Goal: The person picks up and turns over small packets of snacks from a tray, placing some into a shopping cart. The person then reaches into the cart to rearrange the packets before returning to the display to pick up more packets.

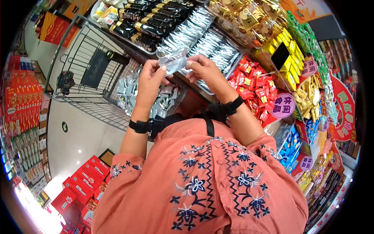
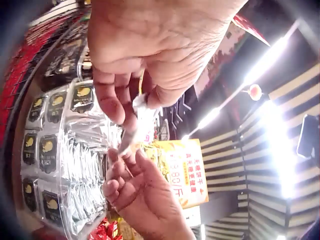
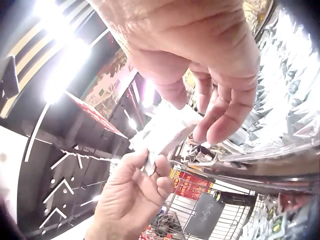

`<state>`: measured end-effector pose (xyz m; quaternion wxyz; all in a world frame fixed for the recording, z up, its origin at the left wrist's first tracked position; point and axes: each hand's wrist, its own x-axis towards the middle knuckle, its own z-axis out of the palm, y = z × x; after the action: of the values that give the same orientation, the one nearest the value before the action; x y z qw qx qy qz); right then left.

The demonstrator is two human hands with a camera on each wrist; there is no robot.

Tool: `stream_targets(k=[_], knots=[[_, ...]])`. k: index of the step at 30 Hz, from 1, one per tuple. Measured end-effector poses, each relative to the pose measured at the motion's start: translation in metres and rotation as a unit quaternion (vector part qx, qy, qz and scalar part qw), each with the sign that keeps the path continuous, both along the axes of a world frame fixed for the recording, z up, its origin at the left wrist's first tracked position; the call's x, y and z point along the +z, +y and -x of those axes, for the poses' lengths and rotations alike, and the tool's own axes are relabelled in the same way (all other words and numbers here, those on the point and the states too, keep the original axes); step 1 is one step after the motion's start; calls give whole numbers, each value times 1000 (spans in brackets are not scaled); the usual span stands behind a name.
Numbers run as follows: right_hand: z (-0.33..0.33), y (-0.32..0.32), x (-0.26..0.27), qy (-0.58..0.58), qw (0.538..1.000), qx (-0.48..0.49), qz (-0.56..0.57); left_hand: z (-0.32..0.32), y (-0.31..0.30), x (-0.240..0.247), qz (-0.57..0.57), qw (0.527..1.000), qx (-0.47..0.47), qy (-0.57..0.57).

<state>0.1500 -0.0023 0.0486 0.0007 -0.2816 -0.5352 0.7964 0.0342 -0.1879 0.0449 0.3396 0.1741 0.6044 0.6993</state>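
Between both hands, in front of the chest, is a small silver packet (image 1: 175, 64). My left hand (image 1: 149, 78) pinches its left edge between thumb and fingers. At the packet's opposite edge, my right hand (image 1: 210, 76) holds it with thumb and fingertips. The right wrist view shows the packet (image 3: 170, 131) pale and shiny, with faint print on its face. Rows of similar silver packets (image 1: 216, 48) stand upright in clear bins just beyond the hands.
A wire shopping cart (image 1: 83, 99) stands at the left, with many loose silver packets (image 1: 128, 91) beside the left forearm. Red-wrapped snacks (image 1: 253, 84) and yellow packs (image 1: 290, 64) fill bins at the right. Stacked red boxes (image 1: 83, 179) are on the lower left.
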Motion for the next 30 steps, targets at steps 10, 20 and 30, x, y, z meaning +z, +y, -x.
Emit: stream_targets(k=[10,20,30], knots=[[-12,24,8,90,992,-46,75,-25,31,7,21,882,-29,471],[-17,29,3,110,986,-84,94,-16,34,10,46,994,-80,54],[-27,43,4,89,992,-83,22,-20,73,4,2,998,-65,-24]])
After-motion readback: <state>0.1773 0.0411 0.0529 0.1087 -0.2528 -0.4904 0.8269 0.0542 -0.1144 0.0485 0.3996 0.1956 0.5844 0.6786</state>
